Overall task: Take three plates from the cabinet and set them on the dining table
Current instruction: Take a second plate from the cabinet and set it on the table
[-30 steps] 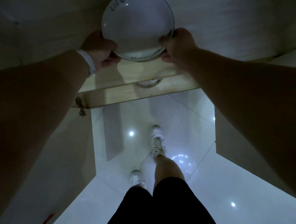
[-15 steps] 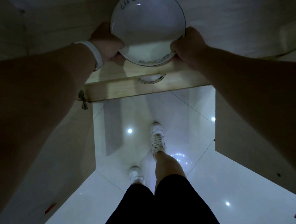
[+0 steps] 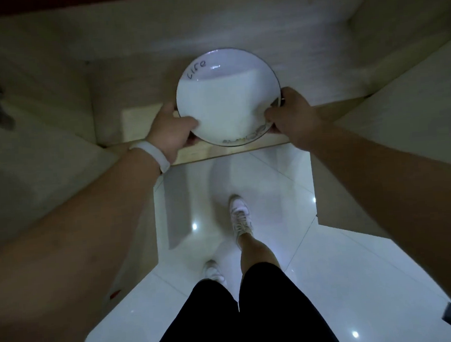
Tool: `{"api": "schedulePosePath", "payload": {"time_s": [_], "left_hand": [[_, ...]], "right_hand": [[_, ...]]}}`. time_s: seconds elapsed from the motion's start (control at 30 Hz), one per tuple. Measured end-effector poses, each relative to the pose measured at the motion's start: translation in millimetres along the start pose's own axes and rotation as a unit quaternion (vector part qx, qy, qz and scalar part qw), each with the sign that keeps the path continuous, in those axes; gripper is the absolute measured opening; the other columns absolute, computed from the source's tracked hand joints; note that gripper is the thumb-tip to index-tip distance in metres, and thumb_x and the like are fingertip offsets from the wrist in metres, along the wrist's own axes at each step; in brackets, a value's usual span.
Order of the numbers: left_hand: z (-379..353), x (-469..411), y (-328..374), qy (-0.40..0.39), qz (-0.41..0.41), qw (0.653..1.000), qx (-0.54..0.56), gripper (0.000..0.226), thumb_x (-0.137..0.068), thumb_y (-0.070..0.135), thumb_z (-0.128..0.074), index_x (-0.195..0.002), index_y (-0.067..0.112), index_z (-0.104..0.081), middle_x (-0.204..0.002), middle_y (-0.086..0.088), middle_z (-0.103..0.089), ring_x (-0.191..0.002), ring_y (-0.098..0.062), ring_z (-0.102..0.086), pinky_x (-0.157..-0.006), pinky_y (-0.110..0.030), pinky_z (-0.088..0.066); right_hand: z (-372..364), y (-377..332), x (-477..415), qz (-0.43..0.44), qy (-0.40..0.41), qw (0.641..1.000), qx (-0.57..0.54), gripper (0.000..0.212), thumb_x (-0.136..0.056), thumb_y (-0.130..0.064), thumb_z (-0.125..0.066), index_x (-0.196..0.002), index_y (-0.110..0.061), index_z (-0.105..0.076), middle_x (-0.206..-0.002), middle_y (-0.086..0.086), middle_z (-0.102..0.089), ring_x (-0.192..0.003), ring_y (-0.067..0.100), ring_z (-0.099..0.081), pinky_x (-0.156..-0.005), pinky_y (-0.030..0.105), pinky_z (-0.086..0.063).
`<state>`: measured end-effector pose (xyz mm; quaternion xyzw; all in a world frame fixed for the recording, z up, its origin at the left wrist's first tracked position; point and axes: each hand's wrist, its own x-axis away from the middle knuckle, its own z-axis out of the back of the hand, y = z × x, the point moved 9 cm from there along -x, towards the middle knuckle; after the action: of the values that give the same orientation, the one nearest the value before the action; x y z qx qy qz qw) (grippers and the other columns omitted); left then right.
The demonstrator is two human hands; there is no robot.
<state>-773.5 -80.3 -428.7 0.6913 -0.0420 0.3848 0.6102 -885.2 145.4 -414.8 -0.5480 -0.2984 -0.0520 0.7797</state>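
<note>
Wood-grain cabinet (image 3: 235, 26) interior fills the upper view, its shelf edge (image 3: 228, 150) facing the person. White plate (image 3: 227, 96), dark-rimmed, sits tilted just above that shelf edge. Left hand (image 3: 172, 133) and right hand (image 3: 291, 114) each close on opposite rim sides. White wristband (image 3: 151, 156) circles the left wrist.

One plate (image 3: 227, 101), two hands: left (image 3: 172, 131), right (image 3: 292, 115); two white shoes; one wristband (image 3: 152, 154).

White plate (image 3: 227, 101) with dark rim, white wristband (image 3: 152, 154), black shorts (image 3: 242, 316), white shoes (image 3: 239, 212)
</note>
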Motion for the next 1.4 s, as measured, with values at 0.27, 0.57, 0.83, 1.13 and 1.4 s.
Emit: {"api": "schedulePosePath", "payload": {"time_s": [0.27,0.57,0.83,1.13,1.4], "left_hand": [[21.8,159.0,15.8,-0.012,-0.03,0.997,0.069,0.026,-0.087,-0.004,-0.053,-0.098,0.019,-0.048,-0.082,-0.005,-0.061,-0.052,-0.013,-0.061,-0.046,-0.024,-0.048],[39.9,298.6,49.4,-0.083,-0.073,0.993,0.036,0.034,-0.078,0.008,-0.061,-0.106,0.026,-0.058,-0.077,0.011,-0.072,-0.074,-0.022,-0.065,-0.064,-0.038,-0.056],[-18.3,382.5,59.2,-0.199,-0.108,0.974,0.005,0.048,-0.07,0.013,-0.062,-0.117,0.021,-0.056,-0.092,0.0,-0.073,-0.075,-0.019,-0.067,-0.061,-0.039,-0.058],[-121.9,468.1,18.8,-0.311,-0.101,0.944,-0.05,0.051,-0.072,0.012,-0.061,-0.122,0.022,-0.057,-0.1,-0.004,-0.073,-0.086,-0.029,-0.066,-0.073,-0.055,-0.054],[-223.9,588.9,-24.4,-0.408,-0.124,0.9,-0.09,0.053,-0.076,0.009,-0.059,-0.127,0.02,-0.054,-0.117,-0.009,-0.068,-0.097,-0.032,-0.064,-0.076,-0.056,-0.052]], "right_hand": [[8.5,-28.3,173.0,0.035,0.05,0.997,-0.04,0.031,-0.086,-0.002,-0.051,-0.108,-0.02,-0.064,-0.097,0.001,-0.071,-0.087,0.019,-0.07,-0.069,0.032,-0.061],[24.1,-50.2,335.4,0.077,0.099,0.992,-0.034,0.037,-0.083,-0.005,-0.048,-0.105,-0.028,-0.066,-0.094,0.002,-0.07,-0.082,0.017,-0.066,-0.073,0.034,-0.058],[83.5,-25.3,453.1,0.076,0.184,0.977,-0.075,0.045,-0.085,0.003,-0.049,-0.102,-0.035,-0.066,-0.094,-0.003,-0.073,-0.089,0.027,-0.069,-0.078,0.047,-0.057],[169.9,40.4,580.1,0.09,0.295,0.938,-0.159,0.046,-0.085,0.012,-0.046,-0.107,-0.027,-0.06,-0.081,-0.007,-0.07,-0.07,0.007,-0.062,-0.061,0.022,-0.053],[248.7,118.2,704.1,0.1,0.371,0.901,-0.2,0.043,-0.084,0.01,-0.047,-0.098,-0.028,-0.062,-0.073,-0.009,-0.064,-0.066,0.009,-0.054,-0.063,0.024,-0.048]]}}
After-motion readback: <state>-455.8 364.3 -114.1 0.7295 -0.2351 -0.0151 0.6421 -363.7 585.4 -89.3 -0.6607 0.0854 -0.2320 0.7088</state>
